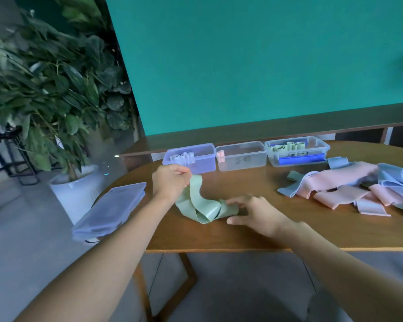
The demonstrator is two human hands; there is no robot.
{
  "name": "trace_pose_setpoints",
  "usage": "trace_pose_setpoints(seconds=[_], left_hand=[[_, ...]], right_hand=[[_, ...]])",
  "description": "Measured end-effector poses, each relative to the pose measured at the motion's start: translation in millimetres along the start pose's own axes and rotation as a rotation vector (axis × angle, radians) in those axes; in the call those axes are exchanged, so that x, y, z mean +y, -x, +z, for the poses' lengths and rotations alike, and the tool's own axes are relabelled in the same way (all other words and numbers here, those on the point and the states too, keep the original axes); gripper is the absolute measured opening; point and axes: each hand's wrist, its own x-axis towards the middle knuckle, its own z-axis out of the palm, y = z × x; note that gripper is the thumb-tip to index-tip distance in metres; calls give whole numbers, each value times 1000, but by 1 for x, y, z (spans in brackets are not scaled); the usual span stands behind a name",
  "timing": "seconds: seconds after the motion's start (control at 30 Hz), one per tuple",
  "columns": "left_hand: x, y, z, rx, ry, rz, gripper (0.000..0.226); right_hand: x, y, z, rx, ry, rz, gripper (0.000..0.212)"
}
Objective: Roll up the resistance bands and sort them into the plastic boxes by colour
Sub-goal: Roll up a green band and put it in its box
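Two hands on green band [204,206] at table [265,231] centre, left hand [170,182] pinching raised end, right hand [254,213] loose-fingered on other end: best flattened, rolled tightly.

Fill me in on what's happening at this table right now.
A person is working on a green resistance band at the front of the wooden table. The left hand grips one end, raised, while the right hand touches the other end with loose fingers. The band is still unrolled. Behind stand three plastic boxes: the left box holds pale rolls, the middle box a pink roll, the right box green rolls. A pile of loose bands waits on the right, and stacked lids on the left.
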Motion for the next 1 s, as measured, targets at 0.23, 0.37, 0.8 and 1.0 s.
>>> trace_pose_setpoints(seconds=[0.23, 0.37, 0.8, 1.0], left_hand=[[-37, -11, -9, -13, 12, -7, 16], [-47, -28, -21, -217, -242, 81, 16], [-23, -27, -59, -512, 9, -43, 24], [13, -5, -54, -519, 383, -54, 30]], right_hand=[[-2, -30, 13, -54, 310, -97, 43], [-2, -45, 3, -19, 190, -136, 16], [3, -39, -72, 174, -702, 142, 33], [2, -35, -77, 227, -764, 217, 30]])
